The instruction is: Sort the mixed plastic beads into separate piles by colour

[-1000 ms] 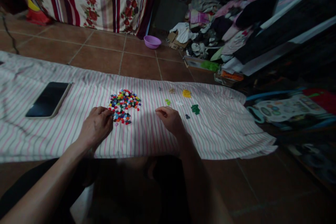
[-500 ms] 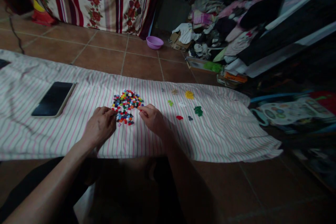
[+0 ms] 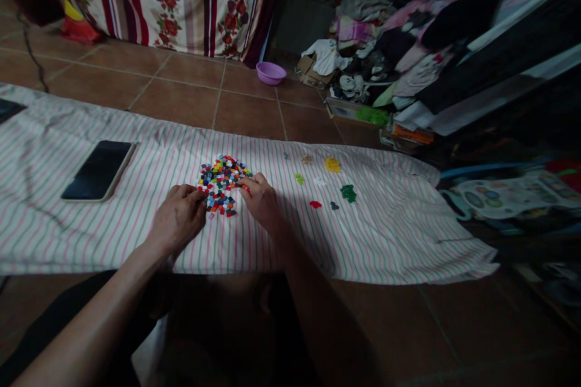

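A heap of small mixed-colour plastic pieces [image 3: 222,174] lies on the striped cloth. At its left edge rests my left hand [image 3: 179,216], fingers curled together against the pieces. My right hand [image 3: 262,201] reaches into the heap's right side with thumb and forefinger pinched; what sits between the fingertips is too small to make out. Farther right are single-colour groups: yellow pieces [image 3: 333,164], dark green pieces [image 3: 348,193], red pieces [image 3: 315,204], dark grey pieces [image 3: 334,205], white pieces [image 3: 319,182], lime pieces [image 3: 299,178], tan pieces [image 3: 307,159] and light grey pieces [image 3: 285,156].
A phone [image 3: 97,170] lies on the striped cloth [image 3: 399,224] left of my hands. Beyond the cloth, a purple basin [image 3: 271,73] stands on the tiled floor. Clothes [image 3: 354,30] are heaped at the back right, and a patterned curtain [image 3: 190,0] hangs behind.
The whole view has shifted slightly, so things appear a little farther right. My right fingertips have moved slightly left and up into the heap. My left hand keeps its place beside the pieces.
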### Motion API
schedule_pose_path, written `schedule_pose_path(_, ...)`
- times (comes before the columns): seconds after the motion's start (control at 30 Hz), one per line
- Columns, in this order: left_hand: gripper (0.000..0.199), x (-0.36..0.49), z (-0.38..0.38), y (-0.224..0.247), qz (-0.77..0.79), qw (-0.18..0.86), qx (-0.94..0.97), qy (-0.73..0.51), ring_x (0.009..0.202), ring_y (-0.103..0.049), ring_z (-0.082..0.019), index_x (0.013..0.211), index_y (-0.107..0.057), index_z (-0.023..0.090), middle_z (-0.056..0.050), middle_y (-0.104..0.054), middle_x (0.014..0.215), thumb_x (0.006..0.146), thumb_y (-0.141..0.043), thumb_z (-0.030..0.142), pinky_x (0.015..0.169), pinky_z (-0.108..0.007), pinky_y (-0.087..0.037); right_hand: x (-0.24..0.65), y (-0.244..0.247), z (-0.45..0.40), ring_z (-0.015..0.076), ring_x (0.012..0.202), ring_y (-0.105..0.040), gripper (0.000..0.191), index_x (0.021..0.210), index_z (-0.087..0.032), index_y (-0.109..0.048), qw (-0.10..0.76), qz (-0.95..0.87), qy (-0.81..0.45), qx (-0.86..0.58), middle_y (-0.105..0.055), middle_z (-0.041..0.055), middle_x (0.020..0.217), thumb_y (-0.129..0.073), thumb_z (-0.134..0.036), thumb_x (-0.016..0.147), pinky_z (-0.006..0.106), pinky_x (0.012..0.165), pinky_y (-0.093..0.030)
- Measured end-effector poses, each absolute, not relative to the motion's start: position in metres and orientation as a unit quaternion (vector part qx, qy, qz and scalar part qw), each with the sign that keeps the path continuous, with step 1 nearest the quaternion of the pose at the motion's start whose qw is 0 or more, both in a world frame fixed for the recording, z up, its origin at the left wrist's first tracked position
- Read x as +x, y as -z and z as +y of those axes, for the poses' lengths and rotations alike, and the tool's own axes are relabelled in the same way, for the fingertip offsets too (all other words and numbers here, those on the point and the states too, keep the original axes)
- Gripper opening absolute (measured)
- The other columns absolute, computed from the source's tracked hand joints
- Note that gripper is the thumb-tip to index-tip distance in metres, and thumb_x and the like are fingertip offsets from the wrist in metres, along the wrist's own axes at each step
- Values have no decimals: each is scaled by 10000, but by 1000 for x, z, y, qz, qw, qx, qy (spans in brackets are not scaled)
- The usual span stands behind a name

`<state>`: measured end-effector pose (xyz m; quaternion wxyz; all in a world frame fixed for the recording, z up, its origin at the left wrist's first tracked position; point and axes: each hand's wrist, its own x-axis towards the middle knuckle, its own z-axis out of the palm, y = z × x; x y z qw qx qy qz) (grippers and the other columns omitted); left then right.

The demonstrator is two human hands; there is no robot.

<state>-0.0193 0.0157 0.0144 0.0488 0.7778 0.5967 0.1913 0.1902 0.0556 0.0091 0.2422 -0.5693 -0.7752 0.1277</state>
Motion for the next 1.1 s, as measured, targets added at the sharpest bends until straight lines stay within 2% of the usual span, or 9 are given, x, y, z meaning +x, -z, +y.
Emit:
schedule_pose_path(0.27, 347, -19, 15, -15, 597, 50, 777, -194, 944, -553, -261, 1000, -678, 176, -107, -639, 962, 898, -392, 344, 842, -396, -494, 192, -9, 55, 156, 887, -577, 196, 926, -209, -659, 250, -781, -134, -557, -587, 43, 951, -488, -120, 886, 260, 790, -466)
schedule_pose_path(0.47, 340, -19, 16, -15, 593, 45, 779, -197, 936, -559, -262, 992, -679, 178, -108, -641, 950, 896, -399, 344, 836, -408, -496, 194, -8, 57, 171, 872, -569, 181, 900, -192, -643, 246, -789, -125, -550, -596, 54, 909, -472, -133, 892, 276, 806, -457)
schedule_pose_path(0.83, 347, -20, 16, -13, 592, 55, 779, -199, 944, -559, -277, 1006, -680, 162, -121, -641, 960, 893, -405, 342, 842, -419, -492, 193, -9, 53, 164, 880, -584, 309, 1006, -199, -695, 250, -785, -135, -551, -591, 63, 948, -424, -98, 897, 278, 832, -469)
schedule_pose_path(1.1, 350, -21, 16, -13, 591, 51, 780, -198, 950, -560, -277, 1011, -674, 159, -123, -636, 967, 900, -396, 341, 827, -409, -493, 186, -15, 52, 169, 918, -591, 285, 987, -218, -710, 248, -783, -145, -551, -591, 57, 972, -471, -105, 881, 280, 826, -478)
